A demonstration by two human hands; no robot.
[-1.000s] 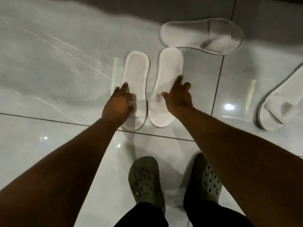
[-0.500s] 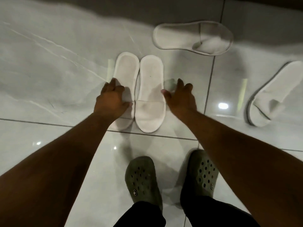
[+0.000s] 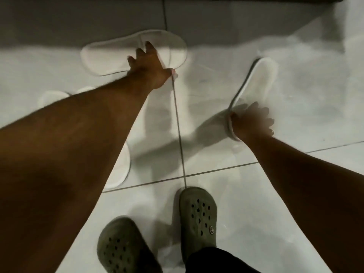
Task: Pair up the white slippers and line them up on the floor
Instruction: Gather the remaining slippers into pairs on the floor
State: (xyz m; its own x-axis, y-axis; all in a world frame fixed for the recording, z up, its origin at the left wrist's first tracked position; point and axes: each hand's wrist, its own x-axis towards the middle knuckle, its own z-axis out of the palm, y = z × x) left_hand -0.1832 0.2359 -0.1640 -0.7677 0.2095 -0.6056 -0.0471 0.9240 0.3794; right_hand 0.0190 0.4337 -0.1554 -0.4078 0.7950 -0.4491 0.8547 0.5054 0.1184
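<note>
A white slipper point(image 3: 110, 56) lies sideways on the floor at the far middle. My left hand point(image 3: 149, 67) reaches over its strap end with fingers spread and the thumb at its near rim. To the right, a second white slipper point(image 3: 260, 81) is tilted up on its edge. My right hand point(image 3: 252, 121) is closed on its near end, thumb on the rim. Two more white slippers lie side by side at the left, mostly hidden behind my left forearm. Only their far ends point(image 3: 51, 97) and one near end point(image 3: 122, 170) show.
My feet in green clogs point(image 3: 197, 213) point(image 3: 122, 251) stand on the glossy light tile floor point(image 3: 295, 56). A dark shadowed band point(image 3: 78, 20) runs along the far edge of the floor. Grout lines cross just ahead of the right clog.
Both hands left the side-by-side pair, which has slid to the left of the view. My left hand reached to the far slipper. My right hand took the right-hand slipper and tipped it up.
</note>
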